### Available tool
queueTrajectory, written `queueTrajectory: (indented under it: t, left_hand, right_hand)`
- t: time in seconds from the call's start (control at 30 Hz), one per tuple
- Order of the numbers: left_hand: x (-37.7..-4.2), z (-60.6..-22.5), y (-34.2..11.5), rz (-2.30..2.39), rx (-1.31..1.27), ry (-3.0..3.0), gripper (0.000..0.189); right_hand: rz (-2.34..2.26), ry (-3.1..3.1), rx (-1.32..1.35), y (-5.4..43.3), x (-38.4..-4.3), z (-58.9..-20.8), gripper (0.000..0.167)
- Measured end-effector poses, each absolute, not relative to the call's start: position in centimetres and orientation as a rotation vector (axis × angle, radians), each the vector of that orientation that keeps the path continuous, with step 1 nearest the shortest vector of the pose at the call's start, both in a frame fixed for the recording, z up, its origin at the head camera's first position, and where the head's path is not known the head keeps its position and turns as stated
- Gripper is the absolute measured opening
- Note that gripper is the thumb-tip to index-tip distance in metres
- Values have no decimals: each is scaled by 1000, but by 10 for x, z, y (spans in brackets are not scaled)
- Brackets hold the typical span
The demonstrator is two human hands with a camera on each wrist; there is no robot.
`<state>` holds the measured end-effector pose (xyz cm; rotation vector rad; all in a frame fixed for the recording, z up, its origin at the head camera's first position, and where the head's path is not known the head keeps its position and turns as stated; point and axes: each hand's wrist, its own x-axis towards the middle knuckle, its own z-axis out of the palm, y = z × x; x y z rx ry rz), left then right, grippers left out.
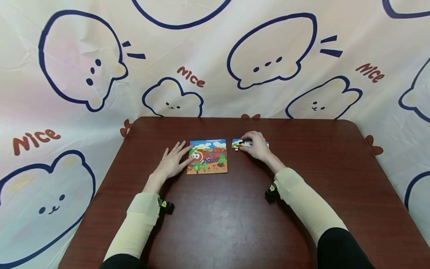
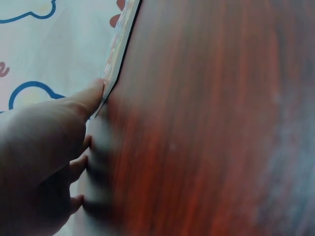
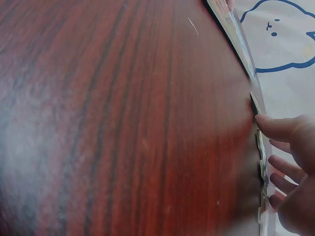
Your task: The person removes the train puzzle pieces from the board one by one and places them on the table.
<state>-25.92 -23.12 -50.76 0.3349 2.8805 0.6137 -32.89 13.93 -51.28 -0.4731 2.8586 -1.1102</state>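
A square train puzzle (image 1: pixel 208 157) lies flat on the table, with a red engine, trees and a blue sky on it. My left hand (image 1: pixel 171 161) is spread flat at its left side, thumb and forefinger touching the edge and the other fingers resting on the table. To the right of the square lies a short strip of joined puzzle pieces (image 1: pixel 237 143) with sky and clouds. Over this strip, my right hand (image 1: pixel 256 145) pinches a puzzle piece (image 1: pixel 248 143) between the thumb at the near edge and the fingers at the far one. The fingers partly hide the strip.
The dark brown wooden table (image 1: pixel 215 216) ends at a far edge just beyond the puzzle. Behind it hangs a pale cloth (image 1: pixel 215 56) with cartoon outlines. A black wrist camera (image 1: pixel 167 206) sits on the left sleeve, another wrist camera (image 1: pixel 271 192) on the right.
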Motion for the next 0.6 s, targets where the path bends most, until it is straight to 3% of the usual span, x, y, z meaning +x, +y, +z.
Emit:
queueTrajectory:
  t: [0.6]
  left_hand:
    - [-253, -499, -217, 646, 357, 2874, 71]
  right_hand:
    - [-1142, 2890, -466, 134, -314, -506, 53]
